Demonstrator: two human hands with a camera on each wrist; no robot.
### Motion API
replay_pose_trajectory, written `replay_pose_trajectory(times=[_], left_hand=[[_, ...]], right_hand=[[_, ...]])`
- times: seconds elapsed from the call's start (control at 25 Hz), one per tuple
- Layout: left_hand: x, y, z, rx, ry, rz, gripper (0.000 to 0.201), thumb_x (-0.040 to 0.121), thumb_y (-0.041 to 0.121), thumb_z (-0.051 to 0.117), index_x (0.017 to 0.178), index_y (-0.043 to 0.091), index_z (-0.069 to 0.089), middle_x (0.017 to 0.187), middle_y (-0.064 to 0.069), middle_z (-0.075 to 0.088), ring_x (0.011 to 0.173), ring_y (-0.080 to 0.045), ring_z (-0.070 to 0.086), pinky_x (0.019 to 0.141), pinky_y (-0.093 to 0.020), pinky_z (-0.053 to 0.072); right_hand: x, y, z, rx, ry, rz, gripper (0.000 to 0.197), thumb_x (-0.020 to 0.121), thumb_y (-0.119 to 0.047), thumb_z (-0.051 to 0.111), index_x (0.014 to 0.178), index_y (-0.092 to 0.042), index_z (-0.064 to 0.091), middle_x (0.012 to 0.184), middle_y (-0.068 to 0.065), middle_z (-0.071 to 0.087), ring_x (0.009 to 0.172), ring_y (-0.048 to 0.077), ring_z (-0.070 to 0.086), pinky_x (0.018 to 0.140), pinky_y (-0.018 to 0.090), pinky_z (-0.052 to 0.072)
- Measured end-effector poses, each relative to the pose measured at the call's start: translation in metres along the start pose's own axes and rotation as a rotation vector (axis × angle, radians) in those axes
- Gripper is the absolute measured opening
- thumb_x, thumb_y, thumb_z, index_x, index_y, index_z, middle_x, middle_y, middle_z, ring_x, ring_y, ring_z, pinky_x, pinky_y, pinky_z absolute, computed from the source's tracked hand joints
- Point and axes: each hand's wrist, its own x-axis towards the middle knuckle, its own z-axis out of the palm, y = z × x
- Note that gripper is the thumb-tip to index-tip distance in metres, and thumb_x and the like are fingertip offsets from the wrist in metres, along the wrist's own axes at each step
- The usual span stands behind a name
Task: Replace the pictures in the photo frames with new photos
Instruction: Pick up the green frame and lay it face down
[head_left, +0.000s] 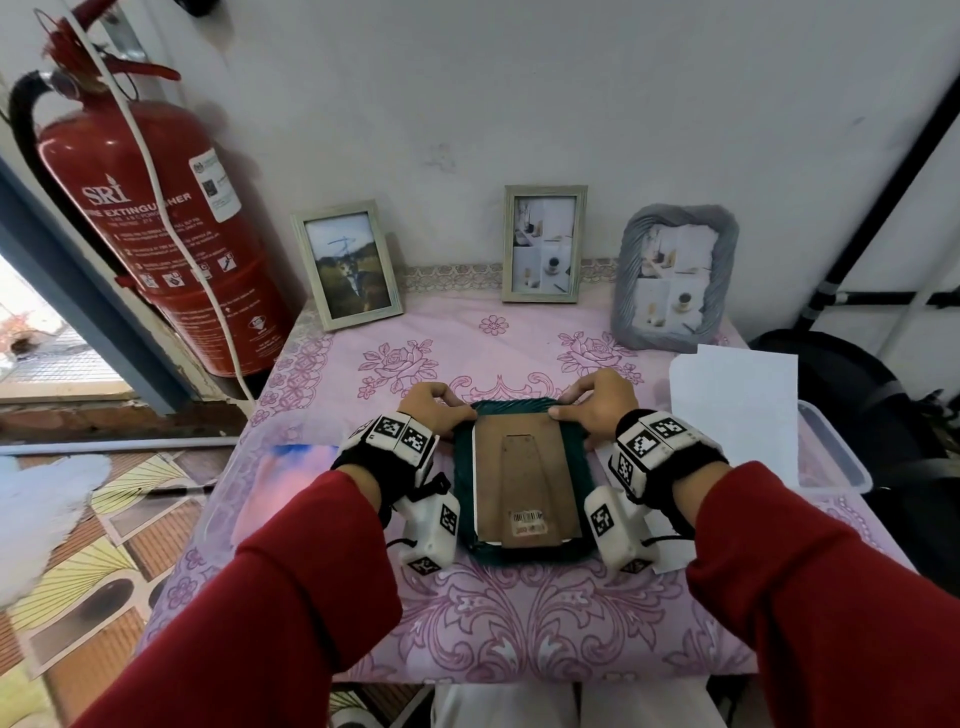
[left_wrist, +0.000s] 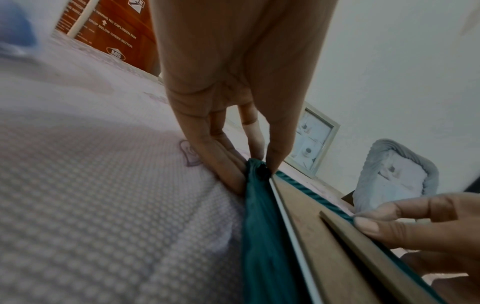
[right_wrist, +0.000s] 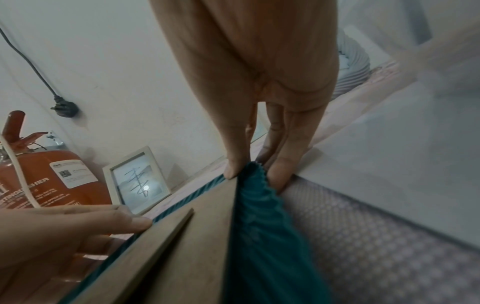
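A dark green ribbed photo frame (head_left: 519, 553) lies face down on the pink tablecloth, its brown back board (head_left: 524, 483) and folded stand facing up. My left hand (head_left: 441, 408) pinches the frame's far left corner (left_wrist: 255, 170), thumb on top and fingers underneath. My right hand (head_left: 597, 405) pinches the far right corner (right_wrist: 253, 174) the same way. A white sheet edge (left_wrist: 283, 207) shows between the board and the green rim on the left side.
Three frames lean on the wall: a pale one with a landscape (head_left: 347, 265), a pale one with a collage (head_left: 543, 244), a grey ribbed one (head_left: 675, 278). White paper (head_left: 737, 400) over a clear bin lies right. A red fire extinguisher (head_left: 156, 223) stands left.
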Motion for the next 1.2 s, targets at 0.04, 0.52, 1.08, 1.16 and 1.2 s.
replay_pose_trajectory(times=[0.04, 0.52, 1.08, 1.16, 1.2], left_hand=[[-0.001, -0.001, -0.001, -0.004, -0.007, 0.005, 0.028, 0.080, 0.010, 0.071, 0.062, 0.013, 0.050, 0.063, -0.007, 0.055, 0.051, -0.015, 0.052, 0.038, -0.017, 0.048], [-0.008, -0.007, -0.002, -0.082, -0.048, 0.058, 0.022, 0.088, 0.005, 0.061, 0.069, 0.012, 0.051, 0.061, -0.009, 0.052, 0.029, 0.000, 0.049, 0.033, -0.016, 0.046], [-0.087, -0.010, 0.019, 0.472, 0.011, 0.190, 0.032, 0.083, 0.041, 0.063, 0.100, 0.015, 0.065, 0.124, -0.011, 0.044, 0.119, -0.028, 0.042, 0.105, -0.038, 0.037], [-0.100, -0.011, 0.030, 0.563, 0.033, 0.156, 0.040, 0.081, 0.053, 0.060, 0.099, 0.017, 0.064, 0.125, -0.008, 0.042, 0.121, -0.028, 0.038, 0.104, -0.040, 0.033], [-0.103, -0.012, 0.034, 0.569, 0.058, 0.135, 0.044, 0.079, 0.056, 0.060, 0.098, 0.017, 0.064, 0.125, -0.007, 0.041, 0.121, -0.028, 0.037, 0.102, -0.040, 0.030]], right_hand=[[0.000, 0.001, 0.000, 0.011, -0.001, -0.002, 0.017, 0.073, -0.013, 0.080, 0.080, -0.007, 0.065, 0.071, 0.006, 0.058, 0.058, 0.024, 0.059, 0.040, 0.036, 0.055], [0.001, 0.009, 0.000, 0.059, 0.000, -0.038, 0.016, 0.079, -0.003, 0.072, 0.094, 0.001, 0.066, 0.066, 0.010, 0.055, 0.053, 0.022, 0.053, 0.048, 0.036, 0.055], [-0.062, 0.042, 0.000, -0.063, -0.028, -0.351, 0.048, 0.079, 0.001, 0.067, 0.125, -0.007, 0.054, 0.100, 0.007, 0.044, 0.080, 0.017, 0.047, 0.080, 0.019, 0.040], [-0.072, 0.048, -0.001, -0.070, -0.039, -0.346, 0.047, 0.080, -0.004, 0.069, 0.124, -0.008, 0.054, 0.097, 0.006, 0.045, 0.073, 0.012, 0.047, 0.071, 0.015, 0.040], [-0.075, 0.051, -0.001, -0.051, -0.067, -0.331, 0.047, 0.081, -0.005, 0.069, 0.125, -0.008, 0.053, 0.095, 0.006, 0.046, 0.070, 0.008, 0.046, 0.068, 0.015, 0.040]])
